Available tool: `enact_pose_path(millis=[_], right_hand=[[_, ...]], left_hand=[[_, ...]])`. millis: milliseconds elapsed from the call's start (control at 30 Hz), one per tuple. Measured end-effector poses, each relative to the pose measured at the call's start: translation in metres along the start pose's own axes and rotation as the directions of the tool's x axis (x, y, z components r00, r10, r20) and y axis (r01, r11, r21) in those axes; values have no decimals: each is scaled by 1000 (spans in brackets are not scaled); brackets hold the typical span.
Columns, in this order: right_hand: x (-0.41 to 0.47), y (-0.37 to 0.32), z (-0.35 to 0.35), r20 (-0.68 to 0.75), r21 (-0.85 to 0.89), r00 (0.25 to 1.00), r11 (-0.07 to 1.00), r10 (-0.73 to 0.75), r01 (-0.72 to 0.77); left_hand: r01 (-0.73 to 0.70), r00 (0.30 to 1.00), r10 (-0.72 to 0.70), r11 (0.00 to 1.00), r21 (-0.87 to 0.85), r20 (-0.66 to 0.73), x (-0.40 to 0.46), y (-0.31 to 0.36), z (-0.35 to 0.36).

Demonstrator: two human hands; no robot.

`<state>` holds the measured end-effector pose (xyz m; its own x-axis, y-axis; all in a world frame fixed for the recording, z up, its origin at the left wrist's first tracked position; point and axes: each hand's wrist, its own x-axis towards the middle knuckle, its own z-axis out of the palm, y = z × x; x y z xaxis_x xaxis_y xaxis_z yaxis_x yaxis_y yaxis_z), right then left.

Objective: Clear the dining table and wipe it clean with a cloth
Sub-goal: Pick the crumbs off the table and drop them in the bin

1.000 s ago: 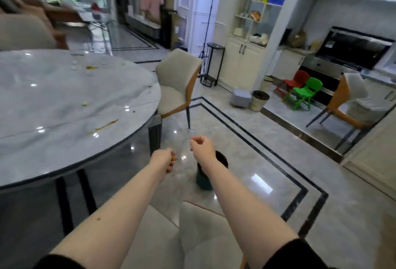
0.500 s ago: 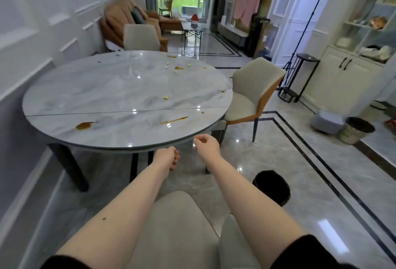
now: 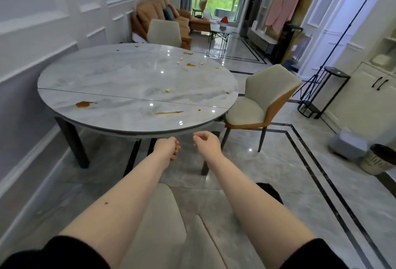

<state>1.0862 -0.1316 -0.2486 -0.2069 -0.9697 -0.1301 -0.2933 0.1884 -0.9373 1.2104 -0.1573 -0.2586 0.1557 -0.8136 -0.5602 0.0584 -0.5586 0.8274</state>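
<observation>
The round marble dining table (image 3: 120, 80) carries a brown sauce puddle (image 3: 82, 104) near its left edge and a thin orange streak (image 3: 167, 113) near the front. Small crumbs (image 3: 168, 90) lie mid-table, and more scraps (image 3: 190, 65) sit at the far right. No cloth is in sight. My left hand (image 3: 168, 147) hovers just in front of the table's near edge, fingers curled round small orange food scraps (image 3: 177, 148). My right hand (image 3: 206, 143) floats beside it with loosely curled fingers, and nothing shows in it.
A beige chair (image 3: 158, 215) stands directly below my arms. A black bin (image 3: 270, 191) on the floor is partly hidden by my right forearm. Another chair (image 3: 257, 105) is at the table's right and a third chair (image 3: 164, 31) at the far side. A wicker bin (image 3: 379, 161) stands far right.
My view has swung left from the black floor bin back to the table. Both hands kept their place in front of me, and the right fist has loosened.
</observation>
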Motion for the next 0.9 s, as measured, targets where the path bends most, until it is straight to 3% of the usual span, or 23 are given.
enact_pose_path(millis=[233,400,900], right_hand=[[12,27,-100,19,-38,1000,999,6,-5],[39,38,-132,67,-38,997,999,37,-34],[189,24,-84,215,-101,976,995,19,3]], left_hand=[[18,1000,-18,998,-55,-2,-20,-21,110],[-1,1000,0,996,-86,-12,-5,-4,145],[16,986,-40,990,-142,-161,113,64,156]])
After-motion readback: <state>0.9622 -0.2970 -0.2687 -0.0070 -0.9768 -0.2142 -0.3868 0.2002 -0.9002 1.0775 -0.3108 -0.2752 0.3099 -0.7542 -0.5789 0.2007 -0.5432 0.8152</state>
